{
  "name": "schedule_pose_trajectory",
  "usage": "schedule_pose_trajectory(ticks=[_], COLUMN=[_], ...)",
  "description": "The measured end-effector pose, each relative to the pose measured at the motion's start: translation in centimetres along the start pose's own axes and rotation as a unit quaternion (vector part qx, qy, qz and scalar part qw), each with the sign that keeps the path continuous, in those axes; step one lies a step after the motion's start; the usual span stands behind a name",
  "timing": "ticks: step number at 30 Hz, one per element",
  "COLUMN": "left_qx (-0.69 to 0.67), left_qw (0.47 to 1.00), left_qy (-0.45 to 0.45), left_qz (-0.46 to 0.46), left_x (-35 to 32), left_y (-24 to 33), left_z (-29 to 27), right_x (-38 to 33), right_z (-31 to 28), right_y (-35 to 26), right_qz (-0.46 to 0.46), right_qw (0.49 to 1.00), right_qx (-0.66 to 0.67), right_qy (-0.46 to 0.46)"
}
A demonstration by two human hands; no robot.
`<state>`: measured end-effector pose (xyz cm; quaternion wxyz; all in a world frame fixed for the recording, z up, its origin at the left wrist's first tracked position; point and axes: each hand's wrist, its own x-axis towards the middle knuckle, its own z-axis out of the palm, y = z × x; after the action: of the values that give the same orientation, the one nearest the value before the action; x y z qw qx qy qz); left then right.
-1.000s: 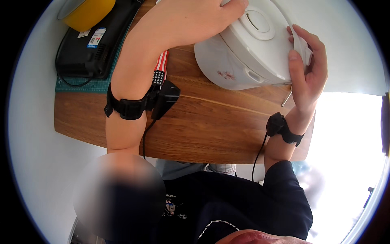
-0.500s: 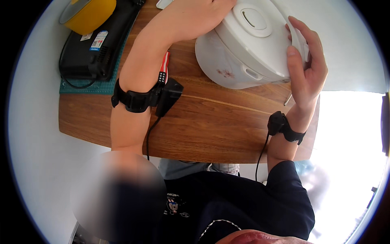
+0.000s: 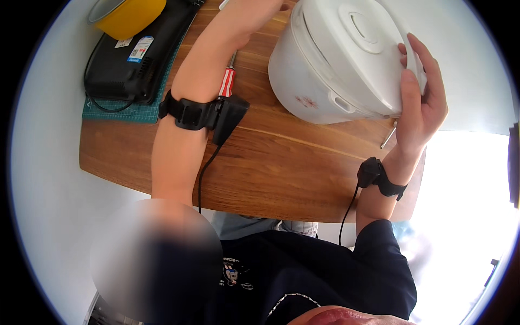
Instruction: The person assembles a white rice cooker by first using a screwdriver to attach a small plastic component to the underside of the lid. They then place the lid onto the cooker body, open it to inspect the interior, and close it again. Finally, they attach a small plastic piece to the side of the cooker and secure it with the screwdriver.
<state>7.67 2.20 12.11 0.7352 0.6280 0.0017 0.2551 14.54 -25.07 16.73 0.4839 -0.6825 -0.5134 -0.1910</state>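
A white rice cooker (image 3: 303,81) with a small flower print stands at the far right of the table. Its domed lid (image 3: 352,59) has an oval vent, and a band of rim shows under the lid's left edge. My right hand (image 3: 422,103) is closed round the white curved handle (image 3: 415,62) on the cooker's right side, thumb in front and fingers behind. My left hand (image 3: 265,10) reaches up to the upper edge, left of the cooker; its fingers are mostly cut off. Beside my left forearm lies a screwdriver (image 3: 227,81) with a red-and-white striped handle, partly hidden.
A black flat appliance (image 3: 116,76) with a cord lies on a green cutting mat (image 3: 146,108) at the left. On it sits a yellow pot (image 3: 130,19). A thin metal rod (image 3: 388,135) lies by my right wrist. Cables run from both wrist straps over the table's near edge (image 3: 281,219).
In the picture the cooker, with my right hand on it, has shifted right and slightly down. My left hand has come away from the lid leftward, baring more of the screwdriver.
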Motion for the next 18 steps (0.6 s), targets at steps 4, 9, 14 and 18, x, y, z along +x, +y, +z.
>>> schedule_pose_trajectory(ticks=[4,9,14,18], left_qx=[0.008,-0.051,-0.164,-0.216], left_qw=[1.000,0.998,0.985,0.975], left_qy=[-0.002,-0.037,-0.052,-0.058], left_qz=[0.009,0.008,-0.017,-0.016], left_x=[0.0,1.4,1.0,0.0], left_y=[-0.4,-3.2,-2.8,-2.1], left_z=[1.0,-0.6,1.5,2.2], right_x=[-0.1,0.3,0.3,0.2], right_z=[-0.6,1.1,0.5,0.4], right_y=[-0.5,-0.2,-0.9,-1.0], right_qz=[0.068,0.040,0.032,0.043], right_qw=[0.996,0.997,0.995,0.992], right_qx=[-0.051,-0.047,-0.076,-0.094], right_qy=[-0.035,-0.048,-0.057,-0.078])
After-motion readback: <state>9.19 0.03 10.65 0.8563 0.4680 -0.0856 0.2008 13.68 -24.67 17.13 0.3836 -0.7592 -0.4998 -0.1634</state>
